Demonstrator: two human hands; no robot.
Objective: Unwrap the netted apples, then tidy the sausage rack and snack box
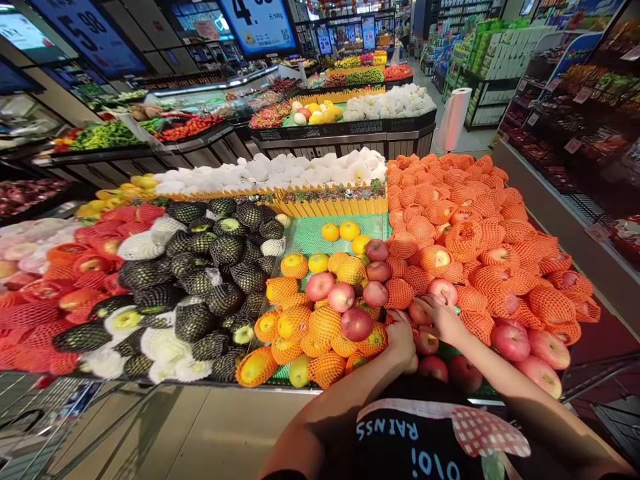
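Note:
My right hand reaches over the front of the apple pile, its fingers bent over a red apple. Close beside it, my left hand has its fingers curled at the border between apples and net-wrapped oranges; what they hold, if anything, is hidden. Bare red apples lie under and in front of both wrists. Left of my left hand, a dark red apple rests on oranges in orange foam nets. Behind my right hand is another apple, among apples in orange foam nets.
Avocado-like dark fruit in black nets fills the left of the stand. A yellow picket divider crosses the back, with white-wrapped fruit behind it. Wire carts stand at the lower left. A plastic bag roll rises behind.

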